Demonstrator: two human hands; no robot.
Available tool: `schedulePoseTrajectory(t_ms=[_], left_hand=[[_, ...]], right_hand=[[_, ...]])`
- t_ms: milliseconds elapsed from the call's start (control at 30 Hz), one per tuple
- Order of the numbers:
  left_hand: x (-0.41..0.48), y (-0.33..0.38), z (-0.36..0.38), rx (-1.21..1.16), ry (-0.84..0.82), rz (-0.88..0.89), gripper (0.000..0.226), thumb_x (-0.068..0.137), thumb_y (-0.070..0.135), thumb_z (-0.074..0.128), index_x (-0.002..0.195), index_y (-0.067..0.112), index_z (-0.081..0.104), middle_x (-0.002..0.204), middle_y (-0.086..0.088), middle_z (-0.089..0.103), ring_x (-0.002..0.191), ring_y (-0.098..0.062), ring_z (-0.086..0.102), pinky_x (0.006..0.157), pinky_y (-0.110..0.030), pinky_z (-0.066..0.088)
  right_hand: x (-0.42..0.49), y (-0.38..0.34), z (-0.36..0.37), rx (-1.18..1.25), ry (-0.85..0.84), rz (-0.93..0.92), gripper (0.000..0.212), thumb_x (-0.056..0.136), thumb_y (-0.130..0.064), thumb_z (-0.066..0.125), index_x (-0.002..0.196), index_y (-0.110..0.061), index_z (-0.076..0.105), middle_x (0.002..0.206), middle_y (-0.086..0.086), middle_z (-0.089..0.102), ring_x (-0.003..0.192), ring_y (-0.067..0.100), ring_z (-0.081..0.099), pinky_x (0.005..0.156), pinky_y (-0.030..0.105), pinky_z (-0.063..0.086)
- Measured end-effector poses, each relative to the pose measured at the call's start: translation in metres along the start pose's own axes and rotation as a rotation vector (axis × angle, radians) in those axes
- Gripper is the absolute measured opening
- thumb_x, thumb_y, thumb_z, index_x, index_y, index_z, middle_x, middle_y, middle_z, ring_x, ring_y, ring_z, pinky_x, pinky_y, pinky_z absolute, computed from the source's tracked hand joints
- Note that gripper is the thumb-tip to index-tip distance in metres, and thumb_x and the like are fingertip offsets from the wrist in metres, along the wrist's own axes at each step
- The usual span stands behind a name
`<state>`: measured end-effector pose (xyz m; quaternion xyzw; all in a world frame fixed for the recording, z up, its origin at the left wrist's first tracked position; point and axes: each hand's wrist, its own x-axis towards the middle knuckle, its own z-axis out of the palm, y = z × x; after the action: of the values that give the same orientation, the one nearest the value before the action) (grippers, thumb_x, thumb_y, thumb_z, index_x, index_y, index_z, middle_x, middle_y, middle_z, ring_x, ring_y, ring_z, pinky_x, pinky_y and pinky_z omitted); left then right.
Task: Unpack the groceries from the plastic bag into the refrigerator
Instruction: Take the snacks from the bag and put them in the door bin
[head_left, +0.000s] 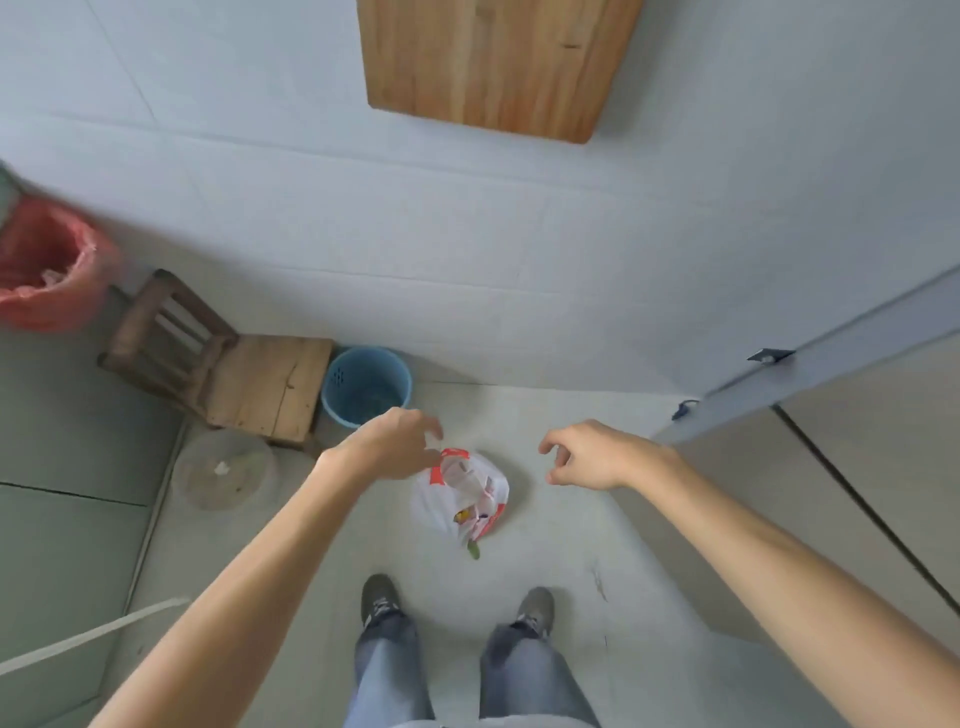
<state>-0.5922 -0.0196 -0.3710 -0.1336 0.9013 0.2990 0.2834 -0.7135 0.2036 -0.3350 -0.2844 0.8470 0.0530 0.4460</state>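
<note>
Standing over a plastic bag (460, 499) slumped on the floor, just ahead of the shoes (382, 600), near centre of view. Left hand (392, 447) at about ten o'clock from the bag, fingertips curled at its red-printed top edge, apparently touching or nearly so; whether actually pinching the plastic, hard to tell. Right hand (587, 457) at about two o'clock from the bag, apart from it, fingers loosely curled around nothing. Left hand clearly nearer. Bag's long axis running roughly from eleven to five o'clock, mouth toward the left hand, something green poking out at the low end. Likely next: closing on the rim and lifting. Grey cabinet, perhaps the refrigerator (857, 415), at three o'clock. Blue bucket (366, 387) and wooden chair (244, 374) beyond at eleven.
</note>
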Motion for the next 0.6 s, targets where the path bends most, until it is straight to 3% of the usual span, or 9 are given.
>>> schedulePoseTrajectory(t_ms=[200,333,467,533,600], left_hand=[[0.116,-0.049,0.107,-0.148,-0.093,-0.081,0.032,0.092,0.031,0.057,0.123,0.023,0.060,0.118,0.000,0.067,0.105,-0.022,0.064,0.092,-0.033,0.051],[0.224,-0.086,0.212,-0.174,-0.050,-0.137,0.033,0.095,0.027,0.049,0.127,0.022,0.057,0.120,-0.001,0.065,0.106,-0.023,0.063,0.089,-0.033,0.051],[0.327,-0.114,0.334,-0.101,-0.155,-0.105,0.030,0.096,0.024,0.046,0.123,0.018,0.057,0.118,-0.003,0.064,0.105,-0.026,0.063,0.086,-0.035,0.051],[0.379,-0.124,0.393,-0.051,-0.155,-0.073,0.024,0.098,0.022,0.042,0.114,0.016,0.058,0.113,-0.004,0.065,0.100,-0.026,0.063,0.078,-0.033,0.048],[0.429,-0.134,0.444,-0.039,-0.130,-0.089,0.017,0.097,0.019,0.042,0.108,0.018,0.056,0.109,-0.002,0.064,0.094,-0.024,0.062,0.070,-0.029,0.042]], right_hand=[[0.142,0.028,0.070,0.179,-0.102,-0.001,0.043,0.091,-0.050,0.057,0.121,-0.020,0.060,0.113,0.002,0.068,0.102,0.023,0.064,0.091,0.038,0.052],[0.275,0.075,0.152,0.284,-0.141,0.033,0.035,0.095,-0.036,0.052,0.122,-0.014,0.058,0.113,0.004,0.066,0.102,0.024,0.064,0.090,0.037,0.052],[0.409,0.126,0.240,0.400,-0.127,0.086,0.026,0.095,-0.025,0.048,0.113,-0.012,0.063,0.105,0.009,0.067,0.095,0.029,0.064,0.081,0.036,0.051],[0.468,0.145,0.288,0.445,-0.101,0.094,0.025,0.099,-0.021,0.042,0.106,-0.009,0.063,0.101,0.013,0.067,0.090,0.031,0.064,0.073,0.036,0.049],[0.520,0.158,0.330,0.464,-0.082,0.086,0.027,0.099,-0.017,0.039,0.107,-0.008,0.063,0.103,0.013,0.069,0.092,0.031,0.064,0.078,0.038,0.050]])
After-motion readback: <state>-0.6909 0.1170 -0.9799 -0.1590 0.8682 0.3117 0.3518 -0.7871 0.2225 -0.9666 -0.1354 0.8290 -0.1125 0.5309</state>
